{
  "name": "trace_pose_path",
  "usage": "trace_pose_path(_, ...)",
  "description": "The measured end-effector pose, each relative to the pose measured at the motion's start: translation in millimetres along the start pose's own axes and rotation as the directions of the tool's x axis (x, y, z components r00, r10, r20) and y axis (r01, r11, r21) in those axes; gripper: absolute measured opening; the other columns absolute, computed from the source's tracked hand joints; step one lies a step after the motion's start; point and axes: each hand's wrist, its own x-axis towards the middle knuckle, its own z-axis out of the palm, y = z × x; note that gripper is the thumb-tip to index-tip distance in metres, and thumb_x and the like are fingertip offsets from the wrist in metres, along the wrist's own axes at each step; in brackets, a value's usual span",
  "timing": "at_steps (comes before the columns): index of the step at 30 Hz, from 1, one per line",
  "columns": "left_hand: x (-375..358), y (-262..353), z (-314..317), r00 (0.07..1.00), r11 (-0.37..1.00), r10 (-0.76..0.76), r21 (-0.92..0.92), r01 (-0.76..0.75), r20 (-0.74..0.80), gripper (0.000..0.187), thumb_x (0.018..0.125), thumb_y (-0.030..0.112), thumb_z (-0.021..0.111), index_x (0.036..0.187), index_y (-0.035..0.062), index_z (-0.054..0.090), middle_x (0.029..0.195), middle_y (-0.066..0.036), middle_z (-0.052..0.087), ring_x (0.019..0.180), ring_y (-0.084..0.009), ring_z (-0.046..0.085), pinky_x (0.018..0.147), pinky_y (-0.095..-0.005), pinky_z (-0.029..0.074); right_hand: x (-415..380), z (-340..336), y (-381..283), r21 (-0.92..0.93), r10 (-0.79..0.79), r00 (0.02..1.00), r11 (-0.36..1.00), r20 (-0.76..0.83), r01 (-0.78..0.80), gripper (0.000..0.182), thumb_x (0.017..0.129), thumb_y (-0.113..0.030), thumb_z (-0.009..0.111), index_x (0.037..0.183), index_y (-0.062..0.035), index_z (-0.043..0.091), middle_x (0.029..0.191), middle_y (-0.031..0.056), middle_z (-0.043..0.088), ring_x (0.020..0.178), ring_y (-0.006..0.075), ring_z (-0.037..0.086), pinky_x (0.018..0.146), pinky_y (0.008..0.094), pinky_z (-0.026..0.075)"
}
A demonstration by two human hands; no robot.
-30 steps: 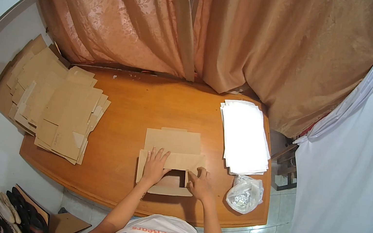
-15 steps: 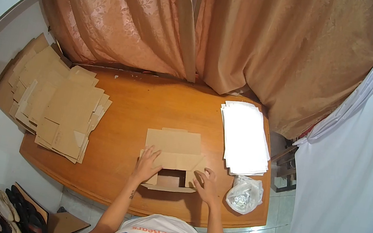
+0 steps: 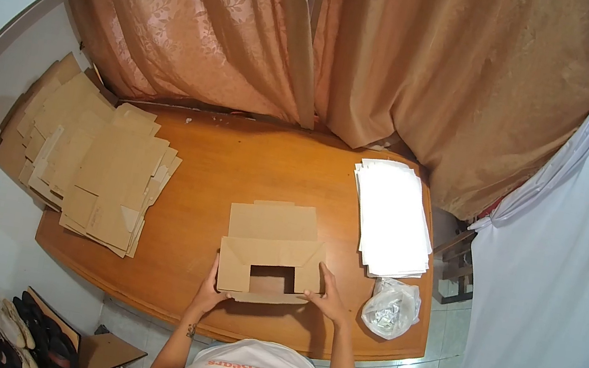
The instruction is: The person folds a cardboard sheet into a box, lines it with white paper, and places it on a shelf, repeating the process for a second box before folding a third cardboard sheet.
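Observation:
A brown cardboard box (image 3: 235, 271) stands at the table's front middle. Its side flaps are folded inward, leaving a dark rectangular gap between them, and a wide flap rises at the far side. My left hand (image 3: 211, 289) grips the box's left side near the front corner. On the opposite side, my right hand (image 3: 326, 298) holds the right wall, with the thumb over the near edge. The fingers on the outer walls are partly hidden.
Flattened cardboard boxes (image 3: 104, 183) are piled at the table's left. White paper sheets (image 3: 393, 220) lie stacked on the right, above a clear plastic bag (image 3: 392, 309) with small contents. Curtains (image 3: 437, 75) hang behind the wooden table (image 3: 205, 161). Footwear (image 3: 36, 332) sits on the floor lower left.
My hands have moved from on top of the flaps down to the box's two sides. The left and right flaps now lie folded more evenly inward.

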Motion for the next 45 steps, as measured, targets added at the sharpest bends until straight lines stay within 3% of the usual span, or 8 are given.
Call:
trace_pose_path(4,17,-10,-7,0.997,1.0,0.014,-0.021,-0.015,-0.078,0.121,0.063,0.049,0.082,0.149,0.0071,0.008,0.15,-0.014,0.026,0.136,-0.0244,0.029,0.109,-0.0358,0.028,5,-11,-11,-0.019,-0.122,0.983,0.992,0.139,0.126,0.108,0.068,-0.028,0.084,0.147,-0.0028,0.015,0.145,0.0212,0.026,0.134,0.033,0.028,0.108,0.0413,0.031)
trace_pose_path(10,31,-14,1,0.974,0.998,0.049,0.048,-0.039,-0.22,0.097,0.075,0.032,0.078,0.148,0.0082,0.019,0.145,-0.015,0.036,0.132,-0.0249,0.037,0.107,-0.0353,0.032,17,10,15,0.149,0.066,0.994,0.987,-0.082,-0.053,0.107,0.07,-0.028,0.082,0.144,0.0053,0.013,0.14,0.0257,0.032,0.128,0.0333,0.038,0.104,0.0414,0.035)
trace_pose_path(16,40,-25,9,0.921,0.931,0.13,0.364,0.013,-0.366,0.082,0.077,0.014,0.073,0.144,0.007,0.026,0.135,-0.017,0.047,0.122,-0.0265,0.048,0.1,-0.0356,0.039,32,29,30,-0.251,0.065,0.956,0.958,-0.286,-0.141,0.102,0.07,-0.036,0.08,0.139,0.0112,0.022,0.136,0.0306,0.035,0.128,0.0383,0.037,0.104,0.0426,0.035)
trace_pose_path(28,44,-18,9,0.94,0.942,0.043,0.326,0.075,-0.339,0.081,0.078,0.01,0.072,0.143,0.0051,0.025,0.133,-0.016,0.048,0.121,-0.0245,0.049,0.099,-0.0354,0.04,38,32,43,-0.21,0.084,0.936,0.964,-0.341,-0.163,0.101,0.067,-0.035,0.082,0.138,0.0095,0.026,0.133,0.0285,0.039,0.124,0.0363,0.04,0.104,0.0414,0.036)
trace_pose_path(34,23,-31,-7,0.983,0.998,0.042,-0.027,-0.048,-0.181,0.095,0.069,0.011,0.079,0.145,0.0053,0.022,0.136,-0.014,0.045,0.124,-0.0243,0.045,0.102,-0.0351,0.038,19,16,31,0.187,-0.053,0.993,0.98,-0.109,0.073,0.102,0.066,-0.025,0.084,0.143,0.0024,0.023,0.136,0.0239,0.038,0.127,0.0329,0.038,0.105,0.041,0.034)
trace_pose_path(37,10,-38,-21,0.999,0.992,0.034,0.122,-0.033,-0.008,0.094,0.064,0.011,0.082,0.142,0.0041,0.029,0.135,-0.015,0.046,0.124,-0.0255,0.044,0.102,-0.0348,0.037,7,10,30,0.425,0.035,0.996,0.903,0.077,-0.064,0.106,0.064,-0.021,0.086,0.145,-0.0031,0.021,0.138,0.0201,0.036,0.13,0.031,0.035,0.107,0.0407,0.031)
trace_pose_path(39,7,-40,-25,0.998,0.881,0.028,0.47,-0.051,0.056,0.083,0.064,0.01,0.081,0.135,0.002,0.039,0.134,-0.017,0.047,0.125,-0.0301,0.044,0.103,-0.0359,0.036,9,8,50,-0.088,-0.045,0.997,0.995,0.067,0.051,0.109,0.062,-0.019,0.086,0.147,-0.0063,0.019,0.139,0.0175,0.035,0.13,0.0313,0.034,0.109,0.0412,0.029)
trace_pose_path(45,19,11,-24,0.997,0.742,0.081,0.667,-0.068,0.011,0.071,0.068,0.008,0.076,0.13,0.0001,0.043,0.136,-0.018,0.046,0.124,-0.0371,0.043,0.102,-0.0399,0.038,23,-5,21,-0.072,-0.269,0.96,0.962,-0.072,0.264,0.109,0.058,-0.01,0.083,0.146,-0.0045,0.019,0.138,0.0179,0.036,0.129,0.034,0.035,0.108,0.0412,0.03)
